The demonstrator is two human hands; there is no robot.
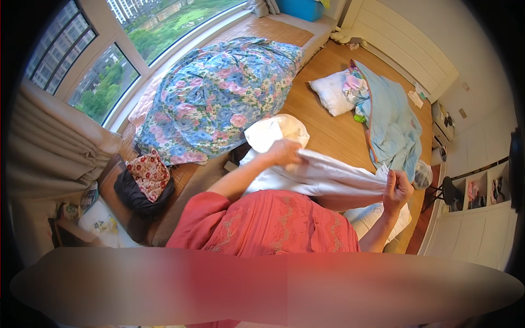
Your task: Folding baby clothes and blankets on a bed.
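Note:
A white cloth (328,174) is stretched between my two hands in front of my red top. My left hand (287,155) grips its gathered edge near the middle of the view, beside a bunched cream-white part of fabric (277,131). At the right, my right hand (397,190) pinches the other end, thumb up. More white fabric hangs beneath my left forearm. Below the stretched cloth, close to my right forearm, lies a whitish pillow or folded bedding (371,219), partly covered.
A floral quilt (221,94) is heaped by the window. On the wooden surface (324,127) lie a white pillow (332,92) and a light blue quilt (391,119). Red-flowered cloth (149,174) rests on a dark bundle at left. Shelves (488,188) stand at right.

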